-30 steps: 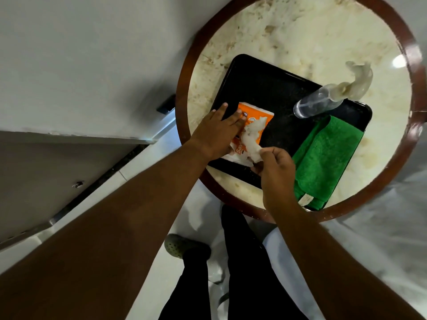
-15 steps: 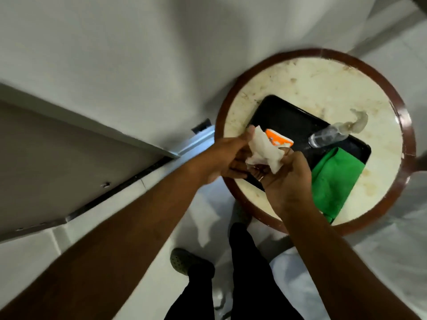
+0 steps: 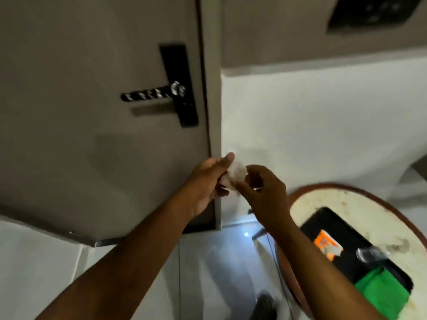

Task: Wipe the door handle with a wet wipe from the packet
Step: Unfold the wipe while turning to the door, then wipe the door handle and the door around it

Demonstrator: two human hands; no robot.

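Note:
A crumpled white wet wipe [image 3: 235, 173] is pinched between my left hand [image 3: 208, 181] and my right hand [image 3: 265, 192], held in the air near the door's edge. The door handle [image 3: 147, 95], a dark lever with shiny glints on a black lock plate [image 3: 179, 85], sticks out to the left on the grey door, well above and left of both hands. The orange wipes packet [image 3: 327, 244] lies on the black tray [image 3: 323, 225] at the lower right, with a white sheet sticking out of it.
A round marble table with a brown rim [image 3: 360, 189] stands at the right and carries the tray, a clear spray bottle [image 3: 369, 252] and a green cloth [image 3: 381, 294]. A dark wall panel [image 3: 369, 12] hangs top right. My shoe [image 3: 265, 304] is on the white floor.
The view has swung up from the table to the door. Both hands have lifted the wipe off the packet and carried it left, up towards the door.

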